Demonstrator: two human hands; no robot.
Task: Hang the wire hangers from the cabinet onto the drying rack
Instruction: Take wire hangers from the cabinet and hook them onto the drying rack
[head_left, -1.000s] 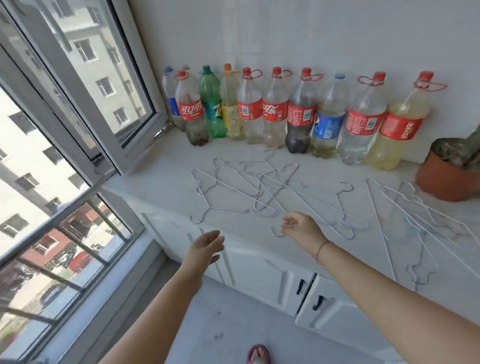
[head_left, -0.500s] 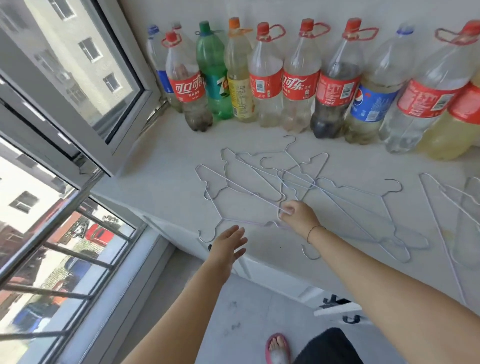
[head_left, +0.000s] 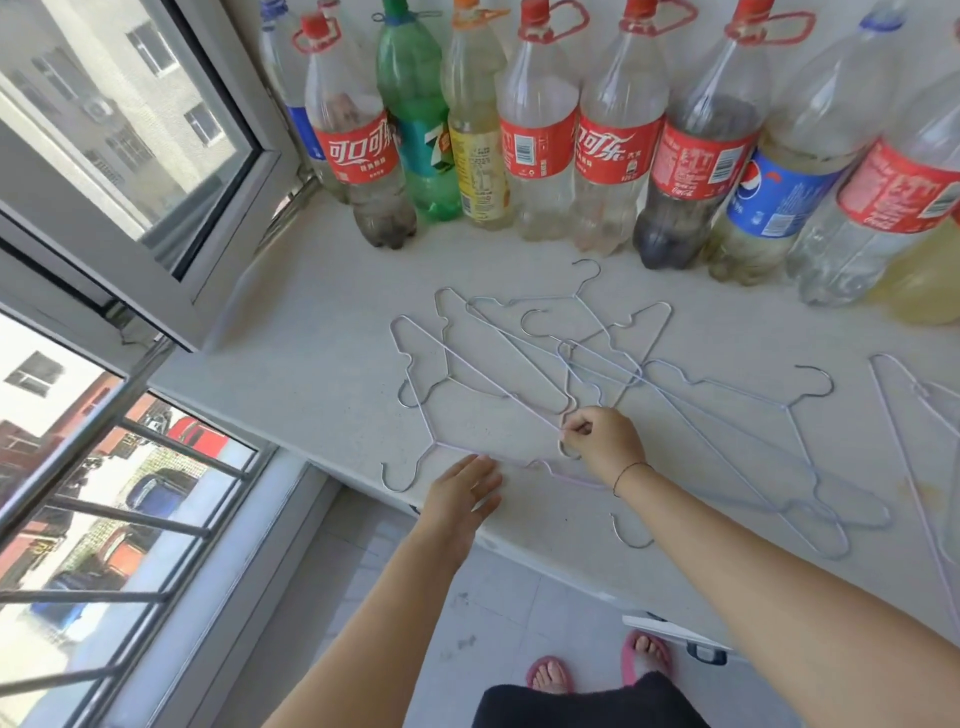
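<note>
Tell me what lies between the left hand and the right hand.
In the head view, only one arm of a pale wire hanger crosses the countertop between the open left hand and the right hand, which pinches a hanger wire.

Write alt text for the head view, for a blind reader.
A person's right hand pinches a wire among tangled wire hangers on a pale countertop, with the open left hand beside it. Plastic bottles line the wall behind; a window stands open at left.

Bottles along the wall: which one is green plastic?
The green bottle with the 7 on its label, standing between a red-labelled cola bottle and a yellow-labelled bottle; the others are clear plastic.
</note>
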